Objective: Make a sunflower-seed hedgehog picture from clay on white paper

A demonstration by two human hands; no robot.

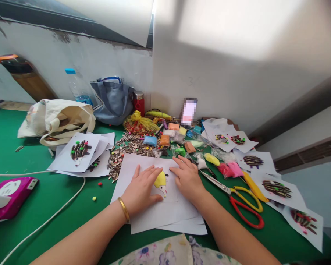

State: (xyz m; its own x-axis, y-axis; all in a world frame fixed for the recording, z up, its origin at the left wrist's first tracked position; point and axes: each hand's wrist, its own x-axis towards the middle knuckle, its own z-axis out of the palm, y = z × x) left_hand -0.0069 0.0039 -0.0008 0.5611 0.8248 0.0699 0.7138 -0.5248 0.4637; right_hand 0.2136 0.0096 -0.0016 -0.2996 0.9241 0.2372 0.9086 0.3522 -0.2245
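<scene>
The yellow clay hedgehog (160,180) on the white paper (143,213) looks light and soft; the clay probably dents under a firm fingertip, while the sheet beneath should be thin, limp and easily creased. The figure seems best steadied with flat fingers at the edge of the body, and the sheet taken by its bare margins, clear of the small white face with its eye and red mouth. The dark sunflower seed (166,175) at the clay's 2 o'clock is likely hard, smooth and apt to slide.

The hedgehog lies between the two hands, at the left hand's (143,186) 3 o'clock and the right hand's (188,180) 9 o'clock. The left hand is spread low over the paper, fingertips overlapping the clay's left edge and thumb held apart near the snout; whether it presses cannot be told. The right hand lies spread on the sheet, fingers a little parted and pinching nothing visible, just beside the seed.

On the green worktop (79,228), the seed heap (129,145) sits at the paper's 11 o'clock, and scissors (235,197) lie at the right hand's 4 o'clock.
</scene>
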